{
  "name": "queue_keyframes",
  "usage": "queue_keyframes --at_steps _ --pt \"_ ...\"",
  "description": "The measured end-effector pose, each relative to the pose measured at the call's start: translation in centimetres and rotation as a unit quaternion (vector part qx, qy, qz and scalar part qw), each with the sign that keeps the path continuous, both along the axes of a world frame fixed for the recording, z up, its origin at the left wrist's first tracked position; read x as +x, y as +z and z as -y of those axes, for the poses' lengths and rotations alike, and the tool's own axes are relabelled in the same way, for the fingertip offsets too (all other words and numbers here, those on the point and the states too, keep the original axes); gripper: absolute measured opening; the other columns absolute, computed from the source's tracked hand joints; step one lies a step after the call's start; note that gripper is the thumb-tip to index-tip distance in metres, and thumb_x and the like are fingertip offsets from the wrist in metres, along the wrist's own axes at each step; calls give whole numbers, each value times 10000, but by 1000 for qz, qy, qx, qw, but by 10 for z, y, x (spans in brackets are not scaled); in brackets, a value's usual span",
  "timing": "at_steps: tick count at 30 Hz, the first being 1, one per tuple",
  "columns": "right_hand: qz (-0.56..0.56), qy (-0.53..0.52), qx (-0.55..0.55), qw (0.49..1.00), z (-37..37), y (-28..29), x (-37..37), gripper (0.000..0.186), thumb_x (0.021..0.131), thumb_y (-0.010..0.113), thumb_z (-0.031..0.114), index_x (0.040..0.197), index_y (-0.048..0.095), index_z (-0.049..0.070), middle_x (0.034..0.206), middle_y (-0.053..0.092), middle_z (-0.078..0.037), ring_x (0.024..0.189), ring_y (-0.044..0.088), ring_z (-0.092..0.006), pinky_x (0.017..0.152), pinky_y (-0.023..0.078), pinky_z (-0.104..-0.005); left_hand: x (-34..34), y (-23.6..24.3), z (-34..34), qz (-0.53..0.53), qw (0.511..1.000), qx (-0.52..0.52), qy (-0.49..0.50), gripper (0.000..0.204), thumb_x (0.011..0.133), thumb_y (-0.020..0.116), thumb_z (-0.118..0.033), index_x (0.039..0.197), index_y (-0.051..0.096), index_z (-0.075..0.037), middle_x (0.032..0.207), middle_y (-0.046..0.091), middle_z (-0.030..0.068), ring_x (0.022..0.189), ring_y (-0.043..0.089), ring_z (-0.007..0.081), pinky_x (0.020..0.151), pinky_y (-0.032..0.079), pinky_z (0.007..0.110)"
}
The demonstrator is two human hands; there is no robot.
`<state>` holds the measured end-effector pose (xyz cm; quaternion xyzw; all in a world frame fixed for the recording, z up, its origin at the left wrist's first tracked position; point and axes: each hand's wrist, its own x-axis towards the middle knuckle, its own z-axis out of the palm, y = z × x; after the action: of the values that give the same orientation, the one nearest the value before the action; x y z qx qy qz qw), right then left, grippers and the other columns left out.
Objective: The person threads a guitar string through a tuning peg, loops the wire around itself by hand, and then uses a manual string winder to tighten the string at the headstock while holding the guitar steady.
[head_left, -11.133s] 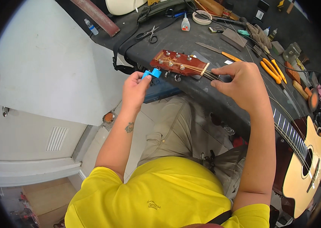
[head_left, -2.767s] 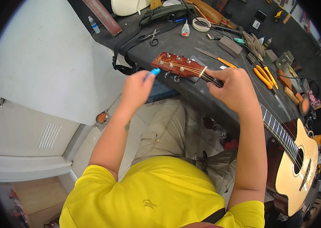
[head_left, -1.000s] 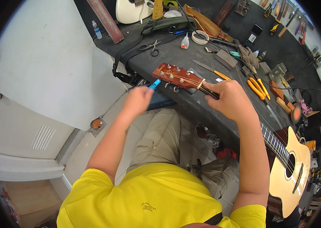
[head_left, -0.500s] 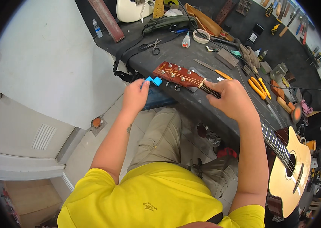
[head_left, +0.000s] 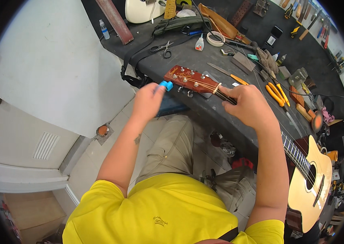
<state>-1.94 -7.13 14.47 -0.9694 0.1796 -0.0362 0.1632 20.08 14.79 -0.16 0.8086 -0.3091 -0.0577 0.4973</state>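
Note:
My left hand (head_left: 148, 99) is closed around a bright blue string winder (head_left: 166, 86), whose head sits at a tuning peg on the near edge of the guitar's reddish-brown headstock (head_left: 190, 79). Farther along, my right hand (head_left: 250, 103) grips the guitar neck (head_left: 225, 96) just below the nut, its thumb on the near side. Strings run from several metal posts over the nut. To the right of my right forearm lies the pale, glossy guitar body (head_left: 308, 185) with its soundhole and bridge. My hand and forearm hide the middle of the neck.
On the dark workbench (head_left: 155, 61) behind the headstock lie scissors (head_left: 164, 49), a small glue bottle (head_left: 199, 42), a tape roll (head_left: 215, 39), an orange-handled knife (head_left: 231, 75) and orange-handled pliers (head_left: 276, 94). A white electric guitar body (head_left: 139, 11) rests at the back.
My left hand has turned the string winder: its crank has swung round and the hand has shifted slightly. My right hand and the guitar stay almost where they were.

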Motion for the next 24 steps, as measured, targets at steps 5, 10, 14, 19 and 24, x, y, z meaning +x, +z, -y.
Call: queue_keyframes --at_steps 5,10,14,19,24 --pt "-27 1 4 1000 -1 3 1 547 887 803 145 1433 778 146 1002 770 -261 953 753 -408 925 595 -475 -5 -12 1 69 981 182 1 356 1092 686 -322 973 741 8 806 724 211 735 700 366 702 532 477" --pt "-37 -8 7 999 -5 7 1 543 892 804 151 1435 779 155 1006 779 -247 954 758 -398 924 597 -476 6 -19 -1 31 999 38 11 352 1091 671 -310 957 729 10 860 738 258 843 706 491 743 541 536" --pt "-65 -9 -24 998 -6 12 2 534 906 797 180 1440 781 181 1010 795 -217 960 767 -383 926 602 -476 -10 -2 0 41 991 123 -46 349 1094 662 -297 961 722 20 828 720 247 789 678 478 708 518 507" --pt "-93 -7 -58 994 -9 21 5 523 913 788 200 1436 789 203 1009 794 -193 980 769 -369 930 607 -477 12 -12 0 25 999 -18 30 360 1091 675 -303 935 720 19 804 710 250 752 671 470 689 510 518" --pt "-67 22 -131 989 -9 14 5 520 856 872 179 1373 825 163 999 733 -191 963 743 -364 897 589 -479 -17 -27 4 98 988 118 -32 345 1078 698 -297 926 733 11 802 730 245 737 680 475 690 532 508"
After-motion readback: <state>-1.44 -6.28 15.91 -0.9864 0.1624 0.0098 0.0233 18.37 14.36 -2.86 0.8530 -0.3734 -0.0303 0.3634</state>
